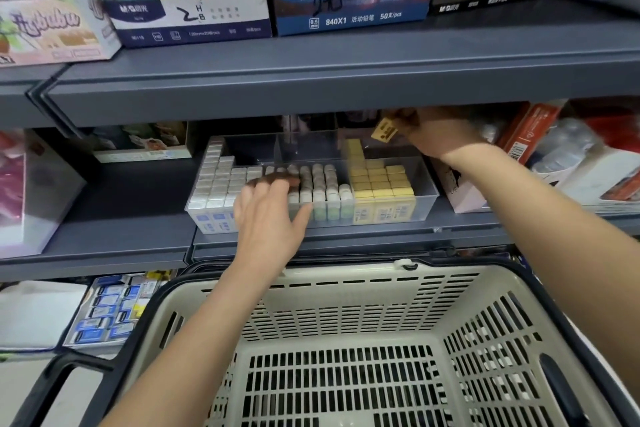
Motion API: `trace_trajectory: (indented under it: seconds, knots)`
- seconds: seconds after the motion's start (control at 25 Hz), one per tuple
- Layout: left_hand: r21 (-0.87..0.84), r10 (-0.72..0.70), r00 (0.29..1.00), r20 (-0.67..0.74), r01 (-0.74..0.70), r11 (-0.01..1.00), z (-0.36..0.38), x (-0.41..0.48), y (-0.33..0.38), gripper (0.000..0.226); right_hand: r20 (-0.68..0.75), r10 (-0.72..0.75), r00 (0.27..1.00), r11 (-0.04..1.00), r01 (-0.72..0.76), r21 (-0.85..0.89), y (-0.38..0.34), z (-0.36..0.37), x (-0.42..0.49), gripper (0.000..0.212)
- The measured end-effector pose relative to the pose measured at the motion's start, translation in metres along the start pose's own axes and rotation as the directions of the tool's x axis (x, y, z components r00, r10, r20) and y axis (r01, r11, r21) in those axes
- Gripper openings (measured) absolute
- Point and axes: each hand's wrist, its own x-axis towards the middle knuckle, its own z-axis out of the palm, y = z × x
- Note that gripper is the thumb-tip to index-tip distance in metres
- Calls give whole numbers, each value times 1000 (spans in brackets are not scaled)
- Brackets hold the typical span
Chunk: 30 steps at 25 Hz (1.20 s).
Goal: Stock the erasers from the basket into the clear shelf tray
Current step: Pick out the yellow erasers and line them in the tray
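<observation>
A clear shelf tray sits on the middle shelf with three compartments: white erasers on the left, rounded white and green erasers in the middle, yellow erasers on the right. My right hand reaches under the upper shelf and pinches one yellow eraser above the back of the yellow compartment. My left hand lies with straight fingers across the tray's front, touching the middle rows. The beige basket below shows no erasers in its visible part.
The grey upper shelf hangs low over the tray and carries boxes of pencils. An orange box and plastic packs stand right of the tray. A box of blue erasers lies on the lower shelf at left.
</observation>
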Motion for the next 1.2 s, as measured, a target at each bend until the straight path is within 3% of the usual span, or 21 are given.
trace_trajectory:
  seconds: [0.12, 0.28, 0.44, 0.6, 0.72, 0.84, 0.92, 1.04, 1.12, 1.2]
  knots:
    - [43, 48, 999, -7, -48, 998, 8, -6, -4, 24, 154, -79, 985, 989, 96, -109, 7, 23, 15, 18]
    - [19, 86, 994, -65, -84, 996, 13, -7, -8, 31, 331, -33, 943, 999, 37, -7, 10, 40, 25, 25]
    - [0, 88, 995, -42, -89, 996, 12, -8, -8, 32, 433, -11, 901, 998, 38, -52, 10, 37, 27, 31]
    - [-119, 95, 995, -44, -100, 988, -1, -16, -4, 32, 317, -32, 948, 999, 44, -31, 1, 20, 5, 35]
    - [-358, 138, 986, -94, -162, 919, -18, -46, 4, 22, 168, -104, 980, 992, 89, 91, -14, 11, -40, 31]
    - [-417, 277, 956, 93, -216, 883, -18, -94, 6, 12, 13, -255, 967, 932, 243, 269, -33, 11, -106, 18]
    - [-424, 313, 894, 321, -160, 891, -6, -121, 0, 12, 86, -279, 957, 898, 228, 378, -40, 21, -146, 12]
    - [-382, 196, 762, 618, 73, 921, 19, -143, -13, 8, 384, -254, 888, 929, 113, 353, -45, 61, -185, 17]
    - [-280, 76, 627, 776, 235, 931, 38, -158, -27, 11, 617, -227, 753, 966, 94, 241, -41, 99, -209, 19]
    - [-151, 18, 450, 893, 260, 954, 53, -176, -39, 18, 794, -176, 582, 983, 147, 110, -33, 132, -231, 28]
